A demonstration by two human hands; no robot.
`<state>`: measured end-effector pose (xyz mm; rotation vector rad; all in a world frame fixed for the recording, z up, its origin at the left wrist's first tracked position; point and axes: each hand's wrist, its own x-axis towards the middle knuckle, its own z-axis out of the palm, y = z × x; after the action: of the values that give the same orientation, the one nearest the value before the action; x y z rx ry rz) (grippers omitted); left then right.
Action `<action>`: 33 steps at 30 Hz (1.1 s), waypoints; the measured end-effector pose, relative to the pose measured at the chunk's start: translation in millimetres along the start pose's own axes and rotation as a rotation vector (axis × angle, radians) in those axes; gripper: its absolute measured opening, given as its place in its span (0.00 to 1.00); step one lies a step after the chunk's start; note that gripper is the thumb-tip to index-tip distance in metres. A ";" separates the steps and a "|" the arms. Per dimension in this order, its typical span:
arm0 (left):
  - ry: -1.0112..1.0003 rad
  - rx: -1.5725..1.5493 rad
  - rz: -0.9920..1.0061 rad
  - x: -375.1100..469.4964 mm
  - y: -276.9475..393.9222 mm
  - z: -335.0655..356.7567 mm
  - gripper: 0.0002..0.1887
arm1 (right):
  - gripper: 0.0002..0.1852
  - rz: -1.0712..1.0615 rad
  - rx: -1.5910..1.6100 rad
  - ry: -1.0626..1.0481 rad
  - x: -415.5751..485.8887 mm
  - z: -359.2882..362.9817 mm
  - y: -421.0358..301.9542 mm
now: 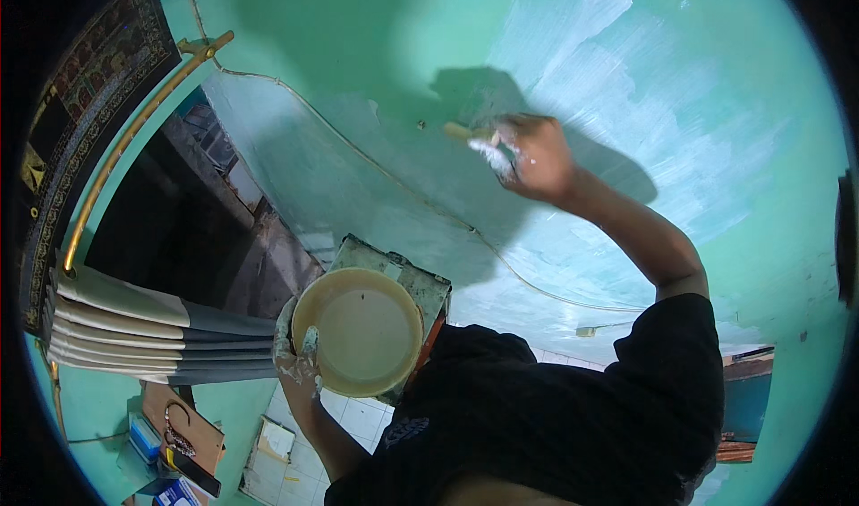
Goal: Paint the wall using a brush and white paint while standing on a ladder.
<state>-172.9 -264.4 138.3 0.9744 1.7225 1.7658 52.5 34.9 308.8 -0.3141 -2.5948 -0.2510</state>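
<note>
My left hand (299,355), smeared with white, grips the side of a round cream plastic tub (305,384), its thumb over the rim. Pale liquid (369,335), probably paint, covers the tub's bottom, with a small dark speck in it. In front of the wall my right hand (537,154) is raised, fingers closed around a paintbrush (460,131) whose outline is blurred. White paint coats the fingers there. The green wall (322,9) carries broad white brush strokes (597,70) beyond that hand, thickest at the upper right. The hand and brush cast a shadow on it.
A cable (376,164) runs diagonally across the wall. Under the tub stands a worn box-like piece (433,284). A pleated curtain (134,331) hangs from a golden rod (111,164) by a dark doorway. Lower left, a shelf (211,432) holds a phone (196,474) and boxes.
</note>
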 end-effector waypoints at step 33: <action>-0.017 -0.083 0.071 1.5 -5.1 -1.4 0.30 | 0.13 -0.122 -0.157 0.070 -3.4 -24.2 -6.2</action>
<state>-175.6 -263.7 133.5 1.0225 1.6097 1.8528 65.0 22.6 327.0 -0.1978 -2.5336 -0.5021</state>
